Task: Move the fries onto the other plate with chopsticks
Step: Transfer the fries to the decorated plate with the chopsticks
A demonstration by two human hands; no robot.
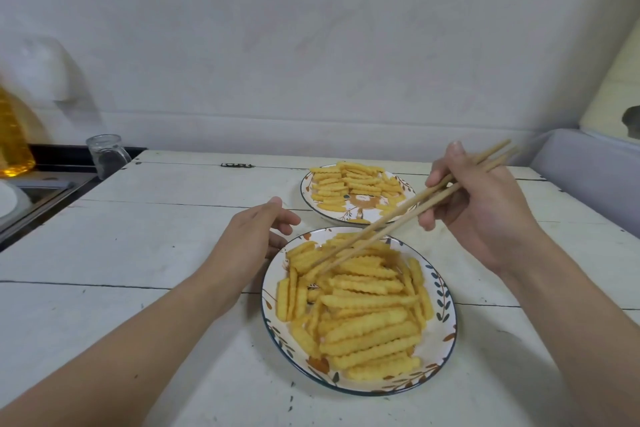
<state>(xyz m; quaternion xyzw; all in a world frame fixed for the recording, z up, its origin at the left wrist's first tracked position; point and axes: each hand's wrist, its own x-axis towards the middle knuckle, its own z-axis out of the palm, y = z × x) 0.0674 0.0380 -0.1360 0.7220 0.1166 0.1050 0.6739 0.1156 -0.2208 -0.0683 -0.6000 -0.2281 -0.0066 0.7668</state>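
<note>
A near plate (445, 291) with a leaf pattern holds a big heap of crinkle-cut fries (360, 315). Behind it a far plate (356, 217) carries a smaller layer of fries (349, 184). My right hand (485, 208) grips a pair of wooden chopsticks (398, 218), whose tips rest among the fries at the near plate's upper left. My left hand (256, 236) lies beside the near plate's left rim with relaxed fingers, touching or nearly touching the rim, holding nothing.
The plates stand on a white plank table (156, 253). A glass jar (105, 154) and a bottle of yellow oil (14, 139) are at the far left by a sink edge. A grey tray (588, 170) sits at the right.
</note>
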